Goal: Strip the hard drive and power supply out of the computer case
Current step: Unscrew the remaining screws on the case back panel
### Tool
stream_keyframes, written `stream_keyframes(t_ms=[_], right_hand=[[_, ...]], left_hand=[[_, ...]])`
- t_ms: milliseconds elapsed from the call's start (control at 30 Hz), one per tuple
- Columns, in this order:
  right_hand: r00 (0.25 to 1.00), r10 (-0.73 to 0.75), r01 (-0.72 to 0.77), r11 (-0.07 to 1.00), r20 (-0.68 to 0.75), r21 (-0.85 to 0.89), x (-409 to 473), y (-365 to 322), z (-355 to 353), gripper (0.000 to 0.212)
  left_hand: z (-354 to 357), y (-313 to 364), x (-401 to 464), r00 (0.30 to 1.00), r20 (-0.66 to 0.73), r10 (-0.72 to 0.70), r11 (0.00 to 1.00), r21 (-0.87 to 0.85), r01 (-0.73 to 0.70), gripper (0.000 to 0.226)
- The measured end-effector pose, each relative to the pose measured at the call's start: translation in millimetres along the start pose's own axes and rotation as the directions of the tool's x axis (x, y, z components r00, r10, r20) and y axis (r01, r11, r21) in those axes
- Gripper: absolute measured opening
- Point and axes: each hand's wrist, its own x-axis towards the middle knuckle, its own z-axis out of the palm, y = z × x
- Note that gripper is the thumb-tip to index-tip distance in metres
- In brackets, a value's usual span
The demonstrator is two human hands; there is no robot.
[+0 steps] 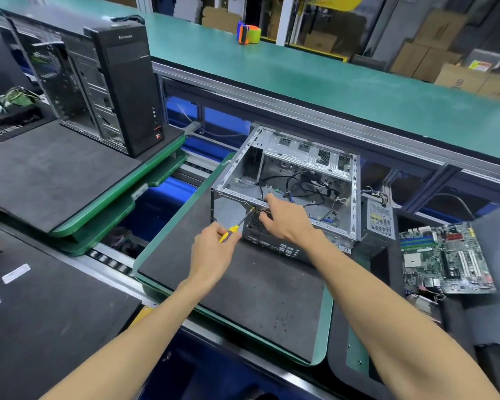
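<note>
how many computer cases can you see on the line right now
2: the open silver case on the green-edged tray under both hands, and a black tower upright on the tray far left. Others may be hidden.

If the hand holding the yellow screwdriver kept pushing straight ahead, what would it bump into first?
Most likely the computer case. The left hand aims the screwdriver up and to the right, and its tip already seems to meet the case's rear panel near the top edge, beside the right hand. Exact depth is hard to judge.
</note>
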Motion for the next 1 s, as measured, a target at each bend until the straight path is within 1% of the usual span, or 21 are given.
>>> stream_keyframes(t_ms=[33, 67, 100, 133, 167, 200, 233, 333, 400, 433, 500, 567, 633, 667, 700, 733, 800, 833, 900, 933, 1000], right_hand=[[1.0, 0.0, 0.0, 1.0, 0.002, 0.002, 0.3, -0.5, 0.5, 0.031], [1.0, 0.0, 0.0, 1.0, 0.0, 0.004, 0.6, -0.9, 0.9, 0.029], [1.0, 0.0, 0.0, 1.0, -0.004, 0.008, 0.8, -1.1, 1.4, 0.028], [1.0, 0.002, -0.002, 1.0, -0.006, 0.01, 0.9, -1.0, 1.8, 0.028], [1.0, 0.004, -0.004, 1.0, -0.005, 0.009, 1.0, -0.8, 2.0, 0.029], [1.0, 0.006, -0.006, 1.0, -0.004, 0.007, 1.1, -0.5, 2.3, 0.03], [1.0, 0.007, -0.007, 1.0, -0.006, 0.004, 1.4, -0.2, 2.8, 0.031], [1.0, 0.014, -0.014, 1.0, -0.009, 0.007, 2.3, 0.3, 4.8, 0.033], [1.0, 0.016, -0.016, 1.0, -0.01, 0.012, 3.2, 0.3, 5.8, 0.033], [1.0, 0.016, -0.016, 1.0, -0.012, 0.012, 3.4, 0.4, 6.3, 0.033], [1.0, 0.01, -0.01, 1.0, -0.022, 0.008, 3.5, 0.8, 7.1, 0.033], [0.999, 0.006, -0.006, 1.0, -0.036, 0.008, 3.0, 1.1, 8.4, 0.033], [0.999, 0.01, -0.009, 1.0, -0.043, 0.005, 3.0, 0.9, 9.1, 0.032], [0.999, 0.013, -0.012, 1.0, -0.042, 0.005, 3.1, 0.7, 9.1, 0.032], [0.999, 0.015, -0.015, 1.0, -0.042, 0.005, 3.2, 0.8, 9.2, 0.032], [0.999, 0.017, -0.017, 1.0, -0.041, 0.004, 3.5, 1.1, 9.2, 0.032], [0.999, 0.015, -0.015, 1.0, -0.041, 0.0, 3.6, 1.8, 9.6, 0.031], [0.999, 0.013, -0.013, 1.0, -0.042, -0.002, 3.7, 2.0, 9.8, 0.031], [0.999, 0.015, -0.015, 1.0, -0.043, -0.003, 3.6, 2.2, 10.7, 0.03], [0.999, 0.017, -0.017, 1.0, -0.045, -0.002, 4.0, 2.2, 11.1, 0.031], [0.999, 0.018, -0.018, 1.0, -0.047, -0.001, 4.6, 2.1, 11.8, 0.031]], left_hand=[[0.3, 2.4, 1.4, 0.994, 0.076, -0.076, 0.991, -0.108, 0.084, 0.033], [2.7, 4.4, 4.5, 0.959, 0.194, -0.205, 0.928, -0.272, 0.253, 0.038], [3.6, 6.3, 6.3, 0.881, 0.35, -0.319, 0.783, -0.427, 0.453, 0.039], [4.5, 7.1, 7.0, 0.794, 0.484, -0.367, 0.61, -0.519, 0.598, 0.036], [5.6, 8.4, 6.3, 0.735, 0.564, -0.377, 0.483, -0.557, 0.675, 0.032], [7.6, 8.6, 5.7, 0.717, 0.588, -0.374, 0.449, -0.562, 0.694, 0.03], [8.8, 9.4, 5.3, 0.736, 0.565, -0.372, 0.491, -0.553, 0.673, 0.03], [11.0, 9.0, 2.1, 0.885, 0.337, -0.32, 0.782, -0.433, 0.448, 0.038], [10.4, 6.7, 2.5, 0.936, 0.201, -0.288, 0.851, -0.394, 0.346, 0.031], [9.4, 5.7, 2.8, 0.942, 0.177, -0.284, 0.848, -0.412, 0.333, 0.028], [6.5, 6.2, 3.2, 0.922, 0.224, -0.315, 0.806, -0.45, 0.385, 0.028], [4.1, 9.1, 3.2, 0.847, 0.375, -0.376, 0.721, -0.456, 0.522, 0.036], [4.2, 11.8, 3.8, 0.741, 0.557, -0.375, 0.561, -0.5, 0.66, 0.043], [5.2, 13.0, 4.3, 0.707, 0.605, -0.366, 0.491, -0.52, 0.699, 0.045], [6.3, 14.0, 4.9, 0.699, 0.615, -0.365, 0.473, -0.524, 0.709, 0.044], [8.0, 15.1, 5.5, 0.718, 0.59, -0.37, 0.519, -0.51, 0.686, 0.041], [11.1, 15.2, 3.9, 0.797, 0.48, -0.367, 0.677, -0.45, 0.582, 0.036], [13.2, 12.9, 3.5, 0.835, 0.42, -0.355, 0.728, -0.437, 0.529, 0.036], [14.8, 8.2, 2.1, 0.873, 0.344, -0.345, 0.732, -0.483, 0.48, 0.027], [13.7, 7.1, 1.5, 0.873, 0.336, -0.353, 0.702, -0.522, 0.485, 0.023], [10.3, 6.6, 1.2, 0.838, 0.383, -0.39, 0.628, -0.555, 0.546, 0.024]])
